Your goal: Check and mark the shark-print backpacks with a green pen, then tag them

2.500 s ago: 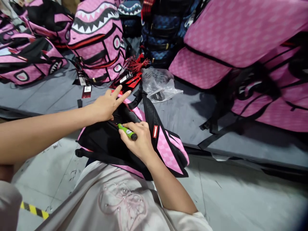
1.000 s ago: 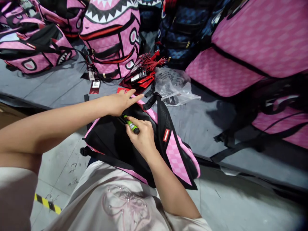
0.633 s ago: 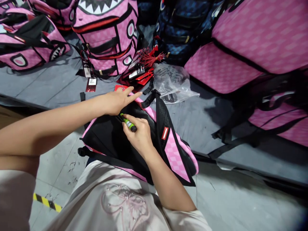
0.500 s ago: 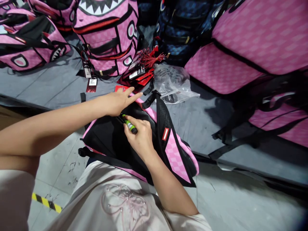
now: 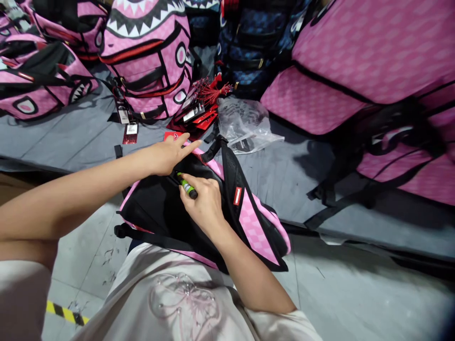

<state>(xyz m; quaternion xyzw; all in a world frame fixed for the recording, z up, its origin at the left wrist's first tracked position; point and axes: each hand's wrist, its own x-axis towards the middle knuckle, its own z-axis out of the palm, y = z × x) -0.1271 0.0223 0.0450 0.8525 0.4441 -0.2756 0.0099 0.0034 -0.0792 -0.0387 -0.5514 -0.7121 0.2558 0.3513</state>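
Grey sheeting covers a long bench (image 5: 64,137), with pink backpacks (image 5: 145,76) and dark blue backpacks (image 5: 250,49) along its far side. Nearer, a black-and-pink bag (image 5: 152,203) lies across the person's lap. The right hand (image 5: 205,199) grips a green pen-shaped tool (image 5: 185,185) over it. Just left, the left hand (image 5: 167,155) extends 2 fingers; whether its hidden fingers pinch fabric, I cannot tell. Red tags (image 5: 204,119) lie beyond.
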